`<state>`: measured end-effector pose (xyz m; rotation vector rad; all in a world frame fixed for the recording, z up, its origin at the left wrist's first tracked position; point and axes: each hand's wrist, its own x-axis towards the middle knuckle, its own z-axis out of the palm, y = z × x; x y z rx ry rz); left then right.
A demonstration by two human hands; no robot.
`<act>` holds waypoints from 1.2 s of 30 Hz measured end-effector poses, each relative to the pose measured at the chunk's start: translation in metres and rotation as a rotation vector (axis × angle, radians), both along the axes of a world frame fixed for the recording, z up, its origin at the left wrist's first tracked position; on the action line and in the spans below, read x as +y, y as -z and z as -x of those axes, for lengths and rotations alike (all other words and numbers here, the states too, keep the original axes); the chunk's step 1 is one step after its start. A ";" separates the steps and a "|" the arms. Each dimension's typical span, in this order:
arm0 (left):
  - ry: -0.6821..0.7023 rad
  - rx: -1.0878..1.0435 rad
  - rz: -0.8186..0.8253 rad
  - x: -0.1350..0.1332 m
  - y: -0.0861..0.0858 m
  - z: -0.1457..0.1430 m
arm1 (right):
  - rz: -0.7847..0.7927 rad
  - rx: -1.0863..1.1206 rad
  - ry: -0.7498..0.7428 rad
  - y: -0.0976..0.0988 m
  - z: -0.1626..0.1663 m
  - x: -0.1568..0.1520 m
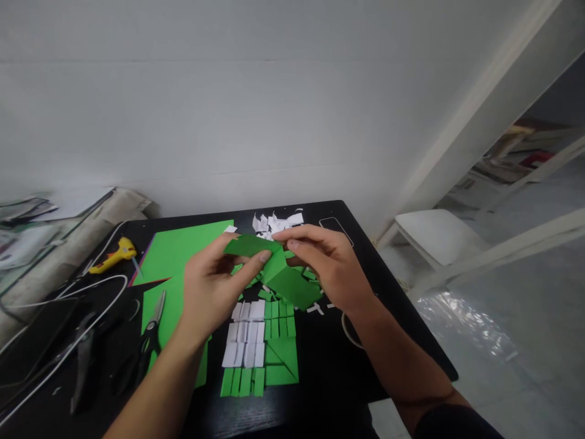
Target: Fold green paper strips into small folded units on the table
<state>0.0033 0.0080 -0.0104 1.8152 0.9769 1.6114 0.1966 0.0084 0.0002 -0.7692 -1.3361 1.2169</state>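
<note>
Both hands hold a folded green paper piece (283,274) above a black table (329,366). My left hand (214,286) pinches its left flap with thumb and fingers. My right hand (326,262) grips the right side, fingers curled over the top edge. Below the hands lie rows of small white paper strips (245,341) and green paper strips (276,329), laid out flat.
Green paper sheets (178,250) lie at the left, with scissors (153,332) on them. A yellow glue gun (114,253) and white cables (68,317) sit farther left. White paper scraps (274,222) and a phone (336,230) are at the table's back edge. A white stool (439,235) stands right.
</note>
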 end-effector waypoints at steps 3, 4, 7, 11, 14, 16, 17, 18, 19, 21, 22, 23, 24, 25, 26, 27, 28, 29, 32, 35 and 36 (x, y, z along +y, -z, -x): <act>-0.023 -0.004 0.011 0.000 -0.001 0.000 | 0.025 0.023 -0.024 0.001 0.000 0.000; -0.033 0.001 0.013 0.000 -0.002 0.000 | 0.024 0.024 -0.025 0.001 0.000 0.000; -0.047 0.028 -0.001 0.000 -0.004 0.001 | -0.006 0.010 -0.021 0.001 0.000 0.000; -0.001 0.050 -0.053 0.000 -0.007 0.003 | -0.052 0.016 -0.037 0.002 0.002 0.001; 0.035 0.050 -0.065 -0.001 -0.008 0.004 | -0.063 0.043 -0.030 0.003 0.003 0.000; 0.044 0.050 -0.066 -0.001 -0.009 0.004 | -0.064 0.041 -0.022 0.004 0.004 0.000; 0.045 0.049 -0.068 -0.001 -0.008 0.005 | -0.066 0.036 -0.018 0.004 0.004 0.000; 0.045 0.050 -0.070 -0.001 -0.008 0.005 | -0.070 0.034 -0.014 0.005 0.005 0.000; 0.045 0.053 -0.073 -0.001 -0.008 0.006 | -0.075 0.033 -0.012 0.005 0.005 -0.001; 0.056 0.058 -0.076 -0.001 -0.007 0.007 | -0.085 0.029 -0.013 0.006 0.005 -0.001; 0.066 0.058 -0.074 -0.001 -0.007 0.008 | -0.088 0.025 -0.012 0.006 0.005 -0.001; 0.077 0.056 -0.066 -0.001 -0.007 0.008 | -0.091 0.018 -0.011 0.006 0.005 -0.001; 0.089 0.052 -0.057 0.000 -0.007 0.009 | -0.094 0.012 -0.008 0.006 0.004 -0.001; 0.101 0.047 -0.049 0.000 -0.007 0.010 | -0.096 0.007 -0.001 0.006 0.004 -0.002; 0.114 0.044 -0.043 -0.001 -0.007 0.010 | -0.099 0.005 0.006 0.006 0.004 -0.002; 0.130 0.041 -0.043 -0.001 -0.007 0.011 | -0.102 0.007 0.014 0.006 0.004 -0.003; 0.146 0.041 -0.047 -0.001 -0.007 0.013 | -0.108 0.013 0.020 0.005 0.005 -0.003; 0.162 0.046 -0.055 -0.001 -0.006 0.014 | -0.113 0.020 0.027 0.005 0.005 -0.004; 0.180 0.069 -0.099 -0.002 -0.005 0.017 | -0.132 0.035 0.053 0.003 0.006 -0.006; 0.151 0.095 -0.163 -0.003 -0.005 0.018 | -0.152 0.033 0.080 0.002 0.006 -0.007; 0.139 0.100 -0.177 -0.003 -0.004 0.019 | -0.158 0.031 0.085 0.002 0.007 -0.007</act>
